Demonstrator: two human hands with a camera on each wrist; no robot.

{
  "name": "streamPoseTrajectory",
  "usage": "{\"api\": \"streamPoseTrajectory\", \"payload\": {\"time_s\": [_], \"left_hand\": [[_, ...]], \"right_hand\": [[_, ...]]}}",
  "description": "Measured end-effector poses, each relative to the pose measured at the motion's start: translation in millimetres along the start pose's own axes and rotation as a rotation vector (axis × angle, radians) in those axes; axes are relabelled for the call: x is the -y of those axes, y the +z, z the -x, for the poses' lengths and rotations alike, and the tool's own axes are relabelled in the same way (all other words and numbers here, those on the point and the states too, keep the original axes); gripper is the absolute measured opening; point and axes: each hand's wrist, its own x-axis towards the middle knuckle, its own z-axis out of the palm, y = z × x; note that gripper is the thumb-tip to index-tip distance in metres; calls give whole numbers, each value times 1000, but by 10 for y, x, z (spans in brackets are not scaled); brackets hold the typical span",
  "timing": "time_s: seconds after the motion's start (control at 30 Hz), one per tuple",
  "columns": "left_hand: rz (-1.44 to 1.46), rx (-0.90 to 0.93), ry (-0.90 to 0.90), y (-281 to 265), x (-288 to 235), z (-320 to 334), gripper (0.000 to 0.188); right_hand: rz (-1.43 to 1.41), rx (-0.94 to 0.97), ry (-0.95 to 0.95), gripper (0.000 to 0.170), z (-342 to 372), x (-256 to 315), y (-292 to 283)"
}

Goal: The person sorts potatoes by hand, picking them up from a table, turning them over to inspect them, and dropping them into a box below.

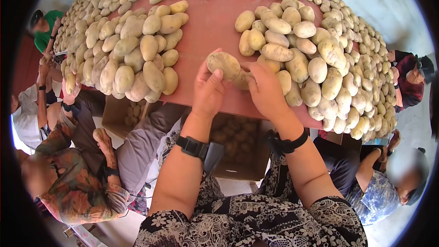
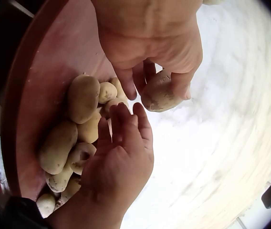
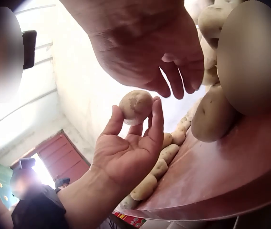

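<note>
My left hand (image 1: pixel 209 92) holds a potato (image 1: pixel 223 65) up over the front of the red table, thumb across its face. In the left wrist view the same potato (image 2: pixel 161 92) sits between thumb and fingers of the left hand (image 2: pixel 154 43). The right wrist view shows the potato (image 3: pixel 136 106) pinched in the left hand (image 3: pixel 126 155). Close beside it, my right hand (image 1: pixel 267 89) has its fingers extended; another potato (image 1: pixel 242 80) lies behind its fingertips. In the right wrist view the right hand (image 3: pixel 147 50) hangs with loose fingers, holding nothing.
Large potato heaps cover the table's left (image 1: pixel 132 55) and right (image 1: pixel 320 64), with red tabletop (image 1: pixel 201 32) between them. A cardboard box (image 1: pixel 240 167) with potatoes stands below the table edge. People sit at both sides, the nearest in a patterned shirt (image 1: pixel 82 178).
</note>
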Motion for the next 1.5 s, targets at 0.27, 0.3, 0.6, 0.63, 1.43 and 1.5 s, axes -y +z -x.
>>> {"api": "streamPoseTrajectory", "payload": {"time_s": [0.27,0.3,0.6,0.63,1.43,1.5], "left_hand": [[-101,135,-110,-107,-104,18,76],[-94,194,-162,-99,-149,5,78],[-253,552,-626,-103,-204,101,77],[-261,580,-666,-89,-192,117,75],[-720,303,-976,-123,-137,90,44],[-671,257,-919,-110,-154,91,51]], "right_hand": [[425,-14,-128,30,165,-247,292],[404,-15,-128,30,150,-247,279],[407,-18,-241,38,219,-473,367],[406,-10,-209,38,218,-427,332],[165,-40,-2,46,186,-192,260],[54,-128,10,44,165,-171,253]]}}
